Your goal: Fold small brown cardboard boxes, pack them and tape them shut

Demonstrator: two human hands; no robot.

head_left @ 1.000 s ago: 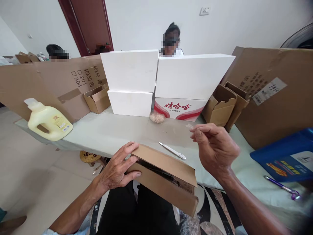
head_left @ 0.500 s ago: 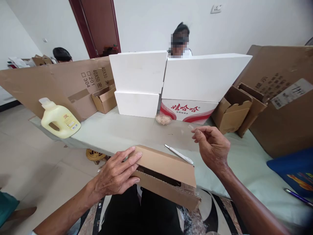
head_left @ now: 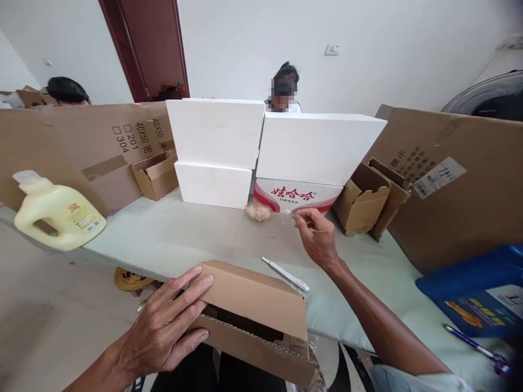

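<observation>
- Clamping the left end of a brown cardboard box (head_left: 255, 299) at the lower centre of the frame, the left hand (head_left: 163, 321) is pressing slightly spread fingers on the top flap and its thumb against the near wall.
- The flap is standing partly open, and a dark gap is showing beneath it.
- Right of centre, the right hand (head_left: 321, 239) is pinching thumb and fingertips together on a small, faint clear scrap (head_left: 289, 212).
- A white knife (head_left: 286, 274) is lying on the pale table (head_left: 212, 231), just beside the box's far edge.
- At mid-frame, a wrapped bundle (head_left: 259, 212) is resting just before a red-and-white carton (head_left: 298, 196).
- A yellow bottle (head_left: 61, 212) is standing at the left; a blue container (head_left: 469, 291) and a purple pen (head_left: 469, 341) are occupying the lower right.
</observation>
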